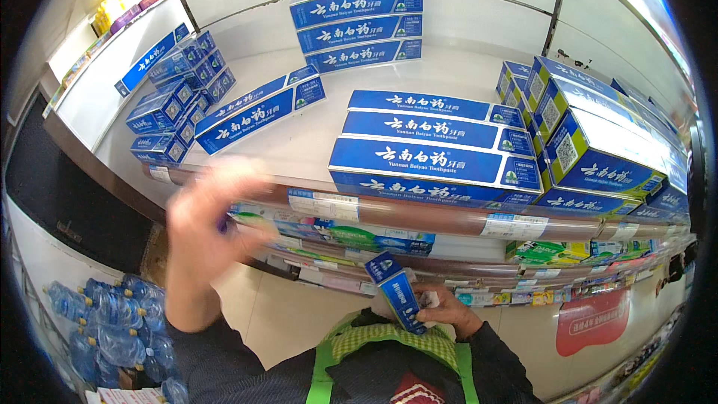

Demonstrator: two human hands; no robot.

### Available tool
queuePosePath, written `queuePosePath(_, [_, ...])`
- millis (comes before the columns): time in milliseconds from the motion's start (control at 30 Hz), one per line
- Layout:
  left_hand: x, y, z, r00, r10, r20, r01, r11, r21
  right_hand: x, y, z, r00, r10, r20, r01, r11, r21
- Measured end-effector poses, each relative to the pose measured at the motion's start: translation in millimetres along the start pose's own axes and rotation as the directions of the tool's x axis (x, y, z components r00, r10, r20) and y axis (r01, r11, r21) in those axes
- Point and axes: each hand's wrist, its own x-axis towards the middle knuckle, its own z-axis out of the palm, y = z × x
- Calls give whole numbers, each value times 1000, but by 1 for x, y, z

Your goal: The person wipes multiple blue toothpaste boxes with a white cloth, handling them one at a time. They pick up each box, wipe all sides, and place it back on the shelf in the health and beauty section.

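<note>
My right hand (449, 310) grips a blue Yunnan Baiyao toothpaste box (398, 292), tilted in front of my apron (364, 342). Crumpled white material, perhaps a cloth or tissue (429, 298), is pressed between that hand and the box. Raised near the shelf's front edge, my left hand (216, 219) is blurred, its fingers curled. A small purple patch shows by its thumb; whether it is held is unclear. Beyond that hand, toothpaste boxes (261, 106) lie on the white shelf (280, 143). A larger stack of boxes (426, 151) stands right of them, at the front edge.
Three stacked boxes (359, 25) stand at the back panel. More boxes fill the shelf's left end (168, 101) and right side (597, 140). Price labels (323, 203) line the brown shelf edge. Lower shelves hold Darlie cartons (373, 235). Blue-tinted water bottles (115, 320) stand at lower left.
</note>
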Motion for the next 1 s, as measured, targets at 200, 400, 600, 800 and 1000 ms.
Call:
queuePosePath(200, [-61,55,80,917,-68,392,233,891,-390,15,-27,16,990,-115,77,135,919,-369])
queuePosePath(400, [-112,44,128,768,-530,358,565,298,-769,34,-32,33,996,83,40,-61,915,-398])
queuePosePath(600, [-157,42,142,651,-717,248,476,132,-870,61,-27,65,961,-264,-85,205,882,-425])
queuePosePath(800, [-172,62,148,593,-764,256,536,138,-833,84,-62,111,863,-373,342,454,272,-849])
queuePosePath(1000, [-181,63,135,542,-812,217,695,288,-659,104,-69,149,743,-483,462,518,-20,-855])
